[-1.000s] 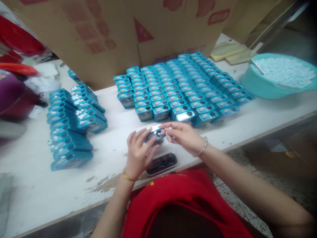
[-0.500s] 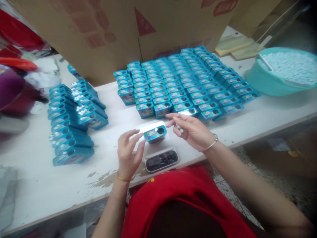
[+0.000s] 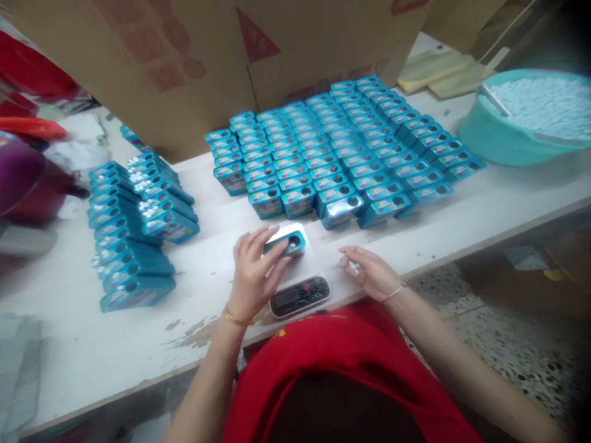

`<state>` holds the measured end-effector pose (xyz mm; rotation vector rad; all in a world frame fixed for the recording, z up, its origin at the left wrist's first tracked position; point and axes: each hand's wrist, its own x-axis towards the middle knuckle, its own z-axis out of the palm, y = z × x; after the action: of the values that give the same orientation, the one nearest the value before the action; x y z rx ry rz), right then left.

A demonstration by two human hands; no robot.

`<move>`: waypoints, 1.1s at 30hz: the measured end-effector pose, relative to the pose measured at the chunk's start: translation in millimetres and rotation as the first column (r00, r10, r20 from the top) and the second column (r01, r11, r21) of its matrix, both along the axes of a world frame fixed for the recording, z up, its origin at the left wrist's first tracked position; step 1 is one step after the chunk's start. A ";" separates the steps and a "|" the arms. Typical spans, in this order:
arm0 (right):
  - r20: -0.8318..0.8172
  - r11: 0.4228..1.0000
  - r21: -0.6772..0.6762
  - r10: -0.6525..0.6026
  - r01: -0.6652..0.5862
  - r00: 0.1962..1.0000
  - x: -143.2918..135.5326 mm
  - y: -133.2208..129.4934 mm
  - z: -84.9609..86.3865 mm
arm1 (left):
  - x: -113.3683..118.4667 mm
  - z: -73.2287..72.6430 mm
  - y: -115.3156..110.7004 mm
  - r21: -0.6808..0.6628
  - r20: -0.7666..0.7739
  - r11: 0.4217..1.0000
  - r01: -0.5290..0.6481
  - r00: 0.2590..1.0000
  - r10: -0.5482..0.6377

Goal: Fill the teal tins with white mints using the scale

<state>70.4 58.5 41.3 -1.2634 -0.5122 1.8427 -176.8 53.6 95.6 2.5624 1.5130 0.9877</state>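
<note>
A small blue tin with a round dark hole in its top stands on the white digital scale. My left hand reaches over the tin, its fingers closed about the left part and covering much of the printed top. At the hole lies a white pellet, close to my index fingertip. To the right of the scale, my right hand is apart from the tin, with its fingers curled round a few white pellets.
Rows of similar blue tins stand at the back. More tins, with white pellets on their tops, line the left. A turquoise basin of white pellets stands at right. A large cardboard box is behind.
My left hand has moved right, from beside the tin onto its top. My right hand has drawn away to the right and down, still with the pellets. The view has shifted slightly.
</note>
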 end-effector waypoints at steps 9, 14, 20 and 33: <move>0.024 0.998 0.003 -0.058 0.058 0.998 5.8 1.6 -22.2 | -20.1 10.9 -4.2 -0.020 0.193 0.977 -0.210 0.958 0.210; 0.038 0.996 -0.021 -0.088 0.089 0.995 11.6 -0.8 -39.6 | -17.3 4.8 1.4 -0.084 0.165 0.981 -0.176 0.968 0.188; 0.031 0.996 0.000 -0.085 0.085 0.996 12.4 -6.0 -42.3 | -11.3 -0.4 8.1 -0.307 -0.030 0.952 0.009 0.999 -0.020; 0.096 0.997 0.002 -0.073 0.073 0.993 7.2 -8.1 -40.4 | -129.3 -10.4 128.0 -0.145 -0.020 0.938 -0.315 0.949 0.315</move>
<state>77.6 50.5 0.9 -1.3585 -0.5100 1.7286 -306.2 181.6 85.2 2.2625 1.9588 0.8622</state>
